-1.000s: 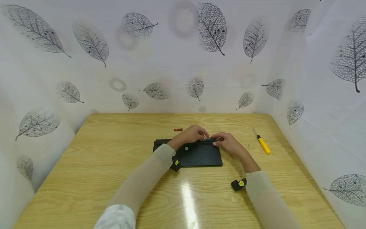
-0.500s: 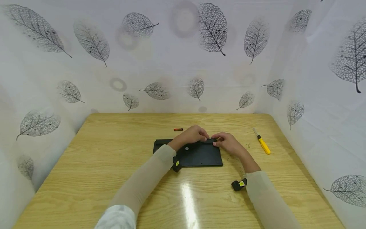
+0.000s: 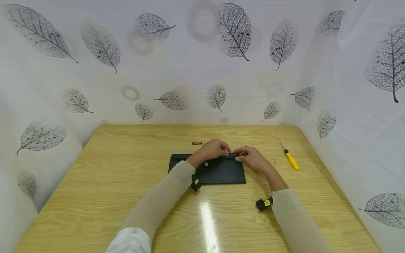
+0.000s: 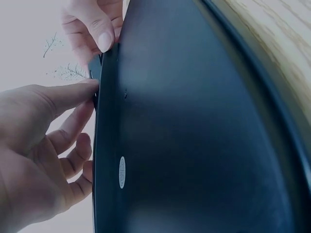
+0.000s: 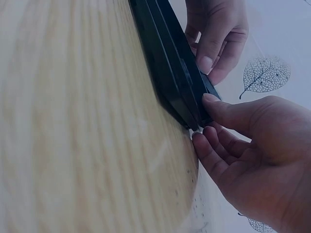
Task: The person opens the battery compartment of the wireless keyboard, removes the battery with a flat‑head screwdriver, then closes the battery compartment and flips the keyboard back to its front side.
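A thin black keyboard (image 3: 223,173) lies underside up on the table, a raised ridge along its far edge and a small pale oval label (image 4: 122,172) beside the ridge. My left hand (image 3: 215,147) reaches over it; thumb and index finger pinch a small black flap (image 4: 94,70), like a battery cover, that sticks out past the ridge. My right hand (image 3: 253,158) grips the keyboard's far right corner, thumb on the ridge and fingers curled beneath the end. The two hands' fingertips are close together. Inside the ridge is hidden.
A small orange and black battery (image 3: 197,143) lies behind the keyboard. To the right rests a screwdriver (image 3: 291,161) with a yellow handle, its shaft pointing away. The wooden table (image 3: 126,175) meets a leaf-printed white cloth (image 3: 190,70) at the back.
My left fingers shift very slightly at the flap. The right hand, keyboard, battery and screwdriver hold their places.
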The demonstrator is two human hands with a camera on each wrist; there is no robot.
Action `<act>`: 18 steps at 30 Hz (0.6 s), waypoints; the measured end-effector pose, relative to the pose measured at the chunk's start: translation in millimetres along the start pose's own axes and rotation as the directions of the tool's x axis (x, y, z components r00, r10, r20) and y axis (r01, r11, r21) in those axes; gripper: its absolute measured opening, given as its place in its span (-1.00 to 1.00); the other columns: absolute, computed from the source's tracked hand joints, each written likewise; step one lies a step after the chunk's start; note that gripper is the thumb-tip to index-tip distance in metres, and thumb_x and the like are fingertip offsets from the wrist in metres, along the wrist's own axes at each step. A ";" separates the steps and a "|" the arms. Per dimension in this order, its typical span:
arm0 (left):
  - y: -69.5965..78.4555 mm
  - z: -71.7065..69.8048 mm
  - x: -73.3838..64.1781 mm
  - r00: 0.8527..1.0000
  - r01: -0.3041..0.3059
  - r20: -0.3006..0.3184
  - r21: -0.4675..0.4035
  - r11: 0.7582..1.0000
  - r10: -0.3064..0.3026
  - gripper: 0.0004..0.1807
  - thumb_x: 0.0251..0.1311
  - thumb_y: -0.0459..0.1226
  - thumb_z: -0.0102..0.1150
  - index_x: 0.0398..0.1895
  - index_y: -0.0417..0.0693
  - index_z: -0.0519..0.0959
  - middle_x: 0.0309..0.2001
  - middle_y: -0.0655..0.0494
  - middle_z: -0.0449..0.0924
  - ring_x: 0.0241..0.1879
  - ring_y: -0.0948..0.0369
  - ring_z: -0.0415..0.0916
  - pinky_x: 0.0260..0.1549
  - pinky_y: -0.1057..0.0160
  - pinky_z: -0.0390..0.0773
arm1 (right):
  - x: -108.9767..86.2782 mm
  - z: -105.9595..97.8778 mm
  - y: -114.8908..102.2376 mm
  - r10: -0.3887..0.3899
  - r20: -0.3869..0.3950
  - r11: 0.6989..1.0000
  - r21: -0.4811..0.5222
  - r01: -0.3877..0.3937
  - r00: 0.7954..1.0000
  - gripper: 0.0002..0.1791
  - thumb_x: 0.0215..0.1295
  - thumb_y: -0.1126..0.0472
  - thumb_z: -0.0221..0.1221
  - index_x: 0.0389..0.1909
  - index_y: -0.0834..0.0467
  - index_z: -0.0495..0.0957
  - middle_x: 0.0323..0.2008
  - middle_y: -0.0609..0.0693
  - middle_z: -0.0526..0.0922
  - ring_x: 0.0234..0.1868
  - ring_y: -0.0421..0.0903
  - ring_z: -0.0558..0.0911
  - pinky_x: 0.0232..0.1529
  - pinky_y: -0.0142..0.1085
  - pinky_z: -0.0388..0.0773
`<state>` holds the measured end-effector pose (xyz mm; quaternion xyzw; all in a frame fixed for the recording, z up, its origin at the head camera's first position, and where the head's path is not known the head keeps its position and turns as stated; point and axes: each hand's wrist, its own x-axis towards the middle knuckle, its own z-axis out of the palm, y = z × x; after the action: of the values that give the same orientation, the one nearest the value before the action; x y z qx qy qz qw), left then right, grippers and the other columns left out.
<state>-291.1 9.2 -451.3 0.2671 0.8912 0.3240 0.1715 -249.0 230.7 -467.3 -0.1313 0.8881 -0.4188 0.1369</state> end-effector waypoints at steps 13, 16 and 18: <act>0.6 0.9 1.6 1.000 -0.021 -0.008 0.087 0.996 0.022 -0.80 0.49 -0.20 0.09 -0.06 0.12 0.72 -0.17 0.24 0.67 -0.32 0.24 0.50 -0.33 0.30 0.45 | -0.7 -0.4 -1.7 0.001 0.007 1.000 0.010 -0.001 1.000 -0.60 0.47 0.18 0.18 0.27 0.17 0.54 0.15 0.20 0.59 0.00 0.05 0.60 -0.05 -0.12 0.53; 1.6 0.0 1.8 1.000 -0.025 -0.004 0.108 0.994 0.026 -0.79 0.49 -0.19 0.08 -0.03 0.11 0.72 -0.16 0.23 0.68 -0.31 0.24 0.51 -0.32 0.30 0.45 | -0.1 -0.3 -0.9 -0.003 0.006 1.000 0.007 0.003 1.000 -0.60 0.47 0.19 0.17 0.27 0.17 0.54 0.16 0.21 0.58 0.01 0.05 0.60 -0.04 -0.12 0.54; 2.1 -0.6 1.6 1.000 -0.024 0.000 0.118 0.993 0.025 -0.78 0.49 -0.19 0.08 -0.02 0.11 0.72 -0.15 0.23 0.68 -0.31 0.25 0.51 -0.31 0.31 0.45 | -0.4 0.0 -1.0 0.000 0.003 1.000 0.008 0.000 1.000 -0.61 0.47 0.19 0.17 0.27 0.16 0.55 0.15 0.20 0.58 0.01 0.06 0.60 -0.03 -0.11 0.54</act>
<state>-291.9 11.1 -449.7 0.2873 0.9057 0.2731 0.1506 -248.5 230.3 -466.4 -0.1316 0.8861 -0.4221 0.1388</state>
